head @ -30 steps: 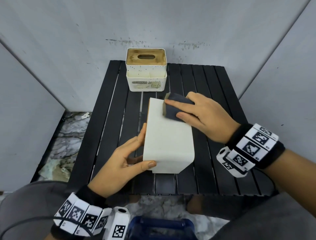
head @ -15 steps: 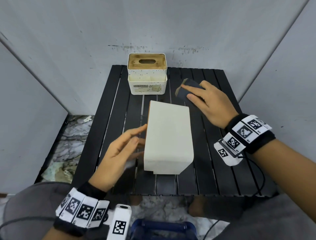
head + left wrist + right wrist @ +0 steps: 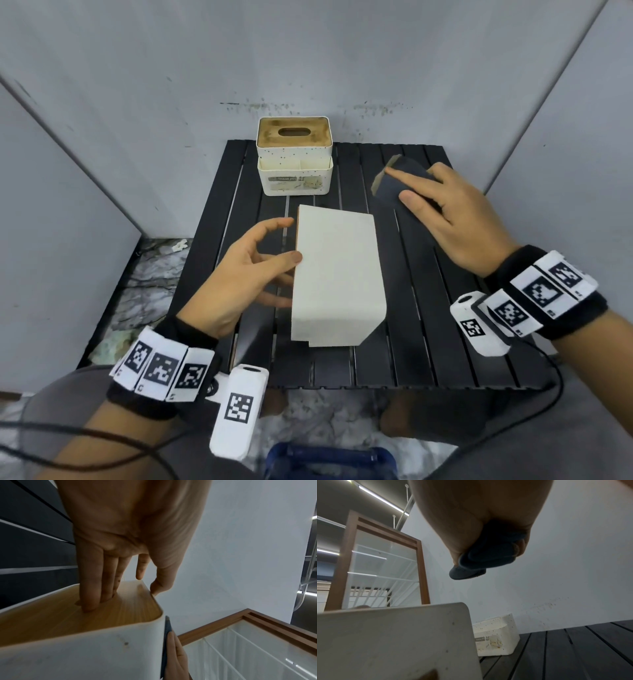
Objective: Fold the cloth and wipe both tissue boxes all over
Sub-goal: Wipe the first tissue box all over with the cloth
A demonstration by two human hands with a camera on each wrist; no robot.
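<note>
A plain white tissue box (image 3: 337, 274) lies on its side mid-table, its wooden lid (image 3: 85, 618) facing left. My left hand (image 3: 289, 241) touches it: straight fingers (image 3: 91, 588) press the lid, the thumb rests on the top edge, and the index finger is lifted clear. A speckled tissue box (image 3: 294, 157) with a wooden slotted top stands upright at the back. My right hand (image 3: 399, 185) grips a folded dark cloth (image 3: 385, 192) in the air over the table's back right, apart from both boxes. The right wrist view shows the cloth (image 3: 486, 559) bunched in the fingers.
The black slatted table (image 3: 428, 325) is hemmed in by grey walls behind and on both sides. Marble floor shows at the left, a blue object (image 3: 329, 462) lies under the front edge, and cables trail from both wrists. A wood-framed white rack (image 3: 382, 568) stands beyond.
My right hand lifted the cloth off the white box's top and carried it back and right. My left hand let go of the box, drew away, then came back to its lid side.
</note>
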